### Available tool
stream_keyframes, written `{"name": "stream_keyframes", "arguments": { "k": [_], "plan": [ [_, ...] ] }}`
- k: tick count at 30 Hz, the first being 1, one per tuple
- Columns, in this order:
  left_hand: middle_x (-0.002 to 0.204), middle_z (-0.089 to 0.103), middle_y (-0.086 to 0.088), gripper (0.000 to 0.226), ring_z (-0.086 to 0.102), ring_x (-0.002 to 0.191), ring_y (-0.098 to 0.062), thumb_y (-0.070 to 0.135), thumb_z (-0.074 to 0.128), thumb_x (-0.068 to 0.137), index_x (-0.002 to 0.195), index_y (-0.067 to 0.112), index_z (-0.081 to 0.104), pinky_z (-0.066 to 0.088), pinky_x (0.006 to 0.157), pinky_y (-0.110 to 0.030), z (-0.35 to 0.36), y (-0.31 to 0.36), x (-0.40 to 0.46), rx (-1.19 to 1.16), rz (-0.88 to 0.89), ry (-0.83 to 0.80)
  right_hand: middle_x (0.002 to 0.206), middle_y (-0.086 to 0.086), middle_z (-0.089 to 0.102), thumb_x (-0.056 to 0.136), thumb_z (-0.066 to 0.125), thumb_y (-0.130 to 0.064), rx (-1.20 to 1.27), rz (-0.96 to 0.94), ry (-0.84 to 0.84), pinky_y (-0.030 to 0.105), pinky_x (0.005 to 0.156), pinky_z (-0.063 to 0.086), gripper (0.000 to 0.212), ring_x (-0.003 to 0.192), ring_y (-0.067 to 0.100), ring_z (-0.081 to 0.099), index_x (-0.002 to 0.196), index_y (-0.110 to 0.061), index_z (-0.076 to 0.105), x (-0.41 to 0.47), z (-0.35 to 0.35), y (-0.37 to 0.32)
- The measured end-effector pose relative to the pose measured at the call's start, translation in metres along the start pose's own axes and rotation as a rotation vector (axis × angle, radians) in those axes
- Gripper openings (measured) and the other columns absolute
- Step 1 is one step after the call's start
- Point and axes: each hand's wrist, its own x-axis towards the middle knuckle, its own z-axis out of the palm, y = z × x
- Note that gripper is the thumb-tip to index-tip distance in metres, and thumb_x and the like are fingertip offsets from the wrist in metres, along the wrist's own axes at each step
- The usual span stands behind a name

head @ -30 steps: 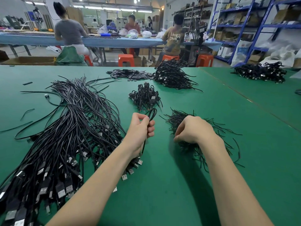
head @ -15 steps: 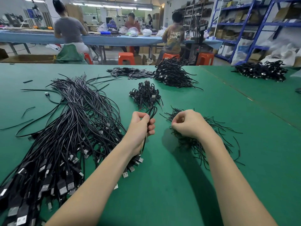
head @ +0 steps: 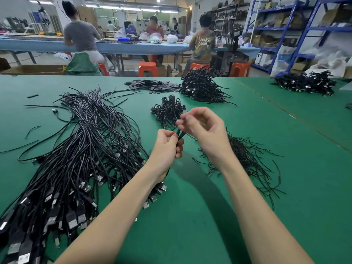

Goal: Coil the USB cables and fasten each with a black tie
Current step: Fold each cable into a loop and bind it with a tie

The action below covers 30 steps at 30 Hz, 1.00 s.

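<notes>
My left hand (head: 167, 147) grips a coiled black USB cable (head: 180, 134) above the green table (head: 200, 216); only its top end shows past my fingers. My right hand (head: 202, 128) is raised beside it, thumb and fingers pinching a thin black tie, blurred, just above the coil. A large heap of uncoiled USB cables (head: 76, 149) lies to the left. Loose black ties (head: 245, 157) lie in a pile to the right, under my right forearm. A small heap of coiled, tied cables (head: 167, 109) sits just beyond my hands.
A bigger pile of bundled cables (head: 202, 86) and flat black pieces (head: 152, 85) lie at the table's far edge. Another cable pile (head: 304, 83) lies on the adjoining table at right. Beyond, people sit at a blue bench; orange stools (head: 147, 68) and blue shelving (head: 285, 29) stand there too.
My right hand has lifted off the tie pile and come up and left to the coil in my left hand, now pinching a tie. My left hand stayed gripping the coil.
</notes>
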Motion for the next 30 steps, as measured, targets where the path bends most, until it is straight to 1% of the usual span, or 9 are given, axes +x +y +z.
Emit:
{"name": "stream_keyframes", "arguments": {
  "k": [2,4,9,13,17,19,24,27,30],
  "plan": [
    [0.069,0.055,0.003,0.012,0.042,0.049,-0.003,0.012,0.04,0.107,0.096,0.015,0.038,0.034,0.046,-0.018,0.0,0.002,-0.001,0.007,0.032,-0.001,0.094,0.015,0.073,0.098,0.061,0.001,-0.186,-0.007,-0.034,0.053,0.091,0.058,0.012,0.085,0.026,0.072,0.092,-0.009,0.061,-0.003,0.003,0.008],
    [0.071,0.056,0.003,0.012,0.042,0.049,-0.003,0.013,0.04,0.107,0.095,0.015,0.037,0.035,0.045,-0.017,-0.001,0.002,-0.002,0.009,0.035,0.012,0.093,0.016,0.073,0.096,0.063,-0.002,-0.298,-0.019,-0.043,0.057,0.087,0.056,0.013,0.084,0.032,0.071,0.09,-0.013,0.061,-0.004,0.001,0.011],
    [0.077,0.054,0.0,0.013,0.042,0.048,-0.001,0.013,0.037,0.107,0.094,0.017,0.035,0.033,0.042,-0.016,-0.002,0.001,-0.001,0.069,-0.005,0.015,0.085,-0.001,0.075,0.096,0.063,-0.006,-0.402,-0.021,-0.056,0.053,0.083,0.058,0.008,0.075,0.014,0.07,0.093,-0.013,0.063,-0.003,-0.005,0.017],
    [0.075,0.051,0.0,0.015,0.039,0.049,-0.004,0.02,0.036,0.106,0.091,0.018,0.035,0.03,0.04,-0.017,-0.005,0.0,0.002,0.089,-0.025,0.033,0.084,-0.003,0.074,0.096,0.064,-0.006,-0.408,0.002,-0.043,0.05,0.086,0.058,0.007,0.076,0.009,0.068,0.094,-0.012,0.063,-0.002,-0.006,0.019],
    [0.075,0.053,0.0,0.017,0.043,0.048,-0.004,0.026,0.038,0.107,0.091,0.018,0.038,0.032,0.041,-0.017,-0.006,-0.001,0.003,0.13,-0.024,0.076,0.087,0.005,0.076,0.094,0.066,-0.006,-0.405,0.032,-0.052,0.037,0.083,0.061,0.011,0.077,0.011,0.069,0.089,-0.015,0.066,-0.002,-0.006,0.02],
    [0.073,0.053,-0.001,0.015,0.042,0.047,-0.005,0.02,0.038,0.107,0.093,0.016,0.039,0.03,0.04,-0.017,-0.005,0.002,0.003,0.012,-0.045,0.096,0.085,0.009,0.074,0.093,0.067,-0.001,-0.2,0.167,-0.03,0.029,0.076,0.061,0.013,0.074,0.013,0.069,0.084,-0.011,0.068,-0.002,-0.007,0.019],
    [0.065,0.051,-0.003,0.016,0.039,0.048,-0.009,0.013,0.034,0.107,0.092,0.012,0.037,0.026,0.04,-0.019,-0.003,0.014,0.002,-0.278,-0.065,0.035,0.08,0.007,0.066,0.089,0.063,0.001,0.46,0.752,0.111,0.018,0.059,0.058,0.006,0.063,0.011,0.063,0.085,-0.001,0.067,0.0,-0.01,0.023],
    [0.061,0.052,-0.003,0.018,0.039,0.049,-0.011,0.011,0.036,0.106,0.089,0.011,0.036,0.026,0.041,-0.019,-0.003,0.015,-0.002,-0.32,-0.09,-0.039,0.089,0.008,0.063,0.089,0.063,-0.003,0.487,0.906,0.045,0.013,0.054,0.055,0.015,0.065,0.01,0.06,0.103,0.0,0.067,0.001,-0.013,0.029],
    [0.062,0.051,-0.005,0.02,0.038,0.052,-0.014,0.009,0.038,0.105,0.086,0.013,0.035,0.027,0.043,-0.021,-0.009,0.017,-0.004,-0.311,-0.089,-0.144,0.077,0.003,0.063,0.078,0.069,-0.006,0.401,0.943,-0.06,0.011,0.047,0.05,0.013,0.058,0.006,0.059,0.09,-0.003,0.071,0.007,-0.023,0.029]
  ]
}}
